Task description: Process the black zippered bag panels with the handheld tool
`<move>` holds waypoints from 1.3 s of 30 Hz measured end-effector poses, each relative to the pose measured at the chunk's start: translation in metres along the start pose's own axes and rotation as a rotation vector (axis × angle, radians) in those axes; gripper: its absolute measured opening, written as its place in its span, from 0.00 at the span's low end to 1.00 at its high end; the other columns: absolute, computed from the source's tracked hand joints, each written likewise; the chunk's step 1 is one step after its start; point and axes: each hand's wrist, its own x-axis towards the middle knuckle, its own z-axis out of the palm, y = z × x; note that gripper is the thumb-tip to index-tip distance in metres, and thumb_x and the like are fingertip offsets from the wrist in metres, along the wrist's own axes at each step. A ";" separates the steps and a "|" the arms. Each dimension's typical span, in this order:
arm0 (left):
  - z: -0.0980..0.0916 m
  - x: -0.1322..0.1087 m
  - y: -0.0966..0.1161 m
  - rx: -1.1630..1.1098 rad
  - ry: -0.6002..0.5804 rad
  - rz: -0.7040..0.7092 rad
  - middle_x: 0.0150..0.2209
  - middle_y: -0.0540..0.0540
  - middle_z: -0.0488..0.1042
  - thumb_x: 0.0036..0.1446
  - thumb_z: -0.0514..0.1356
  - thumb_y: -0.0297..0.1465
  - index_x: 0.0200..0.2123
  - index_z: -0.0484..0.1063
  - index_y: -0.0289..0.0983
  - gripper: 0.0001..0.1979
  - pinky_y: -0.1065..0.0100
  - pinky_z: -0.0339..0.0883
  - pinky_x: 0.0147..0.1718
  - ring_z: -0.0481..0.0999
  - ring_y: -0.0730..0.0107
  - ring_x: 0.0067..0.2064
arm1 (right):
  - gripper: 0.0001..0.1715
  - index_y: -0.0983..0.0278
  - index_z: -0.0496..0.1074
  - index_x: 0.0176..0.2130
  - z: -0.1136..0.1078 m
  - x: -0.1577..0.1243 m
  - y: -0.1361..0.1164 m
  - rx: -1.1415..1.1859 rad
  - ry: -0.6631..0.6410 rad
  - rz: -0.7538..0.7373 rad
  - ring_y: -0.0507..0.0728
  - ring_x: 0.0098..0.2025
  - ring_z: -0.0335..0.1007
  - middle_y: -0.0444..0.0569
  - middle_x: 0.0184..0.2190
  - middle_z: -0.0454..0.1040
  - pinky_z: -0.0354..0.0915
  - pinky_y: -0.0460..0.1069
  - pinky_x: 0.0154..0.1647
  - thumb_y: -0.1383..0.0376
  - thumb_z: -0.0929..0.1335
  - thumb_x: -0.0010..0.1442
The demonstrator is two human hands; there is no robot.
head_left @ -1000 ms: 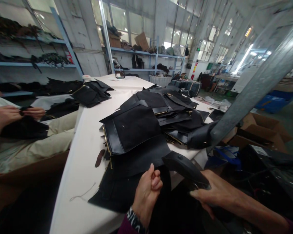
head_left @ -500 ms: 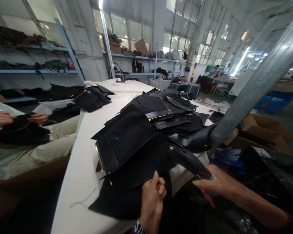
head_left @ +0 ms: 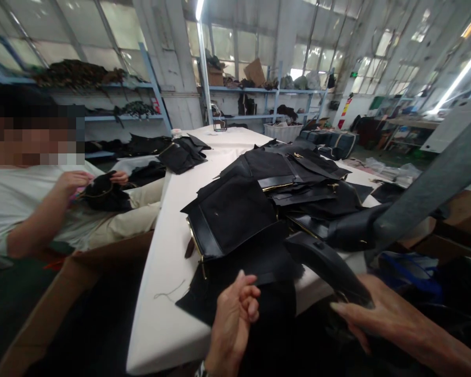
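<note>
currently, your right hand (head_left: 377,309) grips a long, curved, smooth black tool (head_left: 325,260) by the near right edge of the white-topped table (head_left: 163,324). your left hand (head_left: 235,319), fingers half curled, is over the table's near end; whether it pinches anything can't be told. flat black fabric panels (head_left: 231,214) lie heaped along the table's middle.

On the table (head_left: 153,335), a pile of cloth pieces (head_left: 233,217) along the right edge, down to the near edge. Left of it, a thread (head_left: 170,294), near the surface's left edge. Farther back, by that edge, more cloth pieces (head_left: 183,156). Behind the far edge, shelves (head_left: 251,90).
</note>
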 end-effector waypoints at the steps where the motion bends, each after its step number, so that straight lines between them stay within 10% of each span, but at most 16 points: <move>1: -0.003 0.004 0.013 -0.023 0.024 -0.003 0.22 0.48 0.72 0.57 0.60 0.42 0.34 0.71 0.28 0.19 0.79 0.51 0.13 0.60 0.84 0.14 | 0.18 0.63 0.65 0.26 0.003 0.002 0.001 0.002 -0.017 0.001 0.52 0.16 0.65 0.43 0.12 0.69 0.59 0.45 0.19 0.52 0.66 0.55; 6: -0.008 0.027 0.053 -0.061 0.128 0.030 0.21 0.44 0.73 0.63 0.52 0.34 0.27 0.70 0.27 0.18 0.78 0.54 0.12 0.62 0.81 0.15 | 0.16 0.64 0.64 0.27 0.012 0.008 0.003 0.030 -0.068 0.040 0.51 0.15 0.64 0.42 0.13 0.68 0.59 0.44 0.17 0.53 0.67 0.54; 12: -0.020 0.027 0.027 0.234 0.061 0.440 0.20 0.44 0.73 0.57 0.60 0.32 0.22 0.72 0.28 0.15 0.75 0.56 0.18 0.64 0.79 0.17 | 0.22 0.62 0.62 0.23 0.011 0.002 -0.016 -0.114 -0.114 0.143 0.56 0.20 0.67 0.46 0.15 0.69 0.63 0.48 0.23 0.46 0.65 0.51; 19: -0.030 0.016 0.014 0.618 0.036 0.578 0.20 0.43 0.74 0.58 0.57 0.36 0.17 0.72 0.33 0.20 0.70 0.64 0.28 0.71 0.71 0.23 | 0.14 0.61 0.70 0.32 0.020 -0.004 -0.035 -0.122 -0.182 0.109 0.59 0.30 0.70 0.47 0.28 0.74 0.66 0.47 0.27 0.53 0.68 0.52; 26: -0.038 0.012 0.017 0.779 0.012 0.610 0.18 0.46 0.73 0.59 0.55 0.34 0.16 0.71 0.37 0.20 0.71 0.63 0.26 0.72 0.69 0.22 | 0.21 0.62 0.67 0.46 0.047 0.007 -0.040 0.004 -0.265 0.063 0.53 0.28 0.70 0.45 0.33 0.73 0.63 0.43 0.23 0.55 0.69 0.55; 39: -0.035 0.005 0.017 0.598 -0.151 0.502 0.22 0.45 0.75 0.62 0.53 0.37 0.40 0.76 0.29 0.18 0.70 0.65 0.29 0.72 0.69 0.26 | 0.16 0.65 0.67 0.29 0.037 0.020 -0.070 -0.059 -0.103 -0.025 0.51 0.18 0.65 0.43 0.15 0.69 0.60 0.44 0.20 0.54 0.67 0.56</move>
